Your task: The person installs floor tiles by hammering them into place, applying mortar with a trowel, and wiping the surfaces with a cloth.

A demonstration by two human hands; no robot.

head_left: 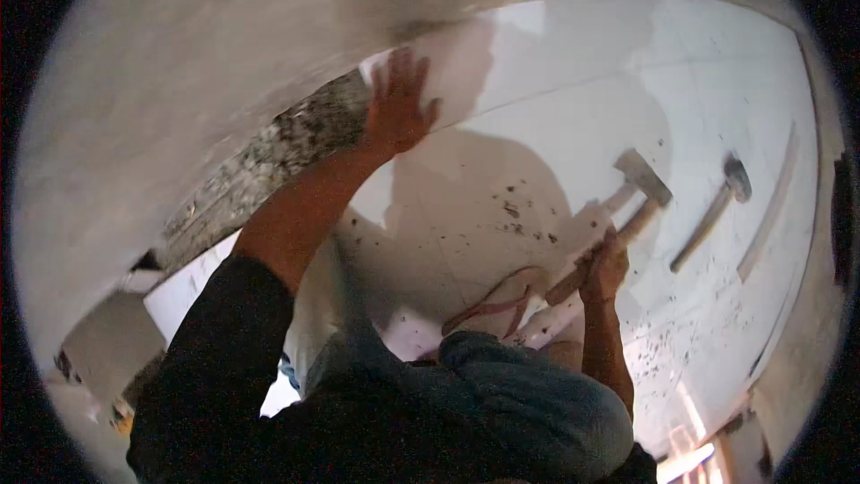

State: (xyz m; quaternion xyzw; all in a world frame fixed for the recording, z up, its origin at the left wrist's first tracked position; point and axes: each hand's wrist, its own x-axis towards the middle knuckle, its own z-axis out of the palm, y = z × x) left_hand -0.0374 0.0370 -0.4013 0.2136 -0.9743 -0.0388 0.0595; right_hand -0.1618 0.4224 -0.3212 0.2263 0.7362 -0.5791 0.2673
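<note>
My left hand [399, 103] is open, fingers spread, against a pale tile surface [475, 81] beside a rough, dark strip of exposed rubble [313, 125] along the wall's foot. My right hand [605, 264] is closed round the wooden handle of a hammer [643, 177] with a blocky head; motion blurs it, and a pale strip behind the handle is hard to make out. A second hammer [703, 228] with a grey head and wooden handle lies to the right on the white tiles. A reddish sandal strap [488, 305] shows below my right hand.
A beige wall [179, 63] runs along the left and top. A long thin pale strip [766, 206] lies at the right near the tile edge. A grey slab [112, 345] stands at the lower left. Dark crumbs dot the tiles. My bent knee fills the lower middle.
</note>
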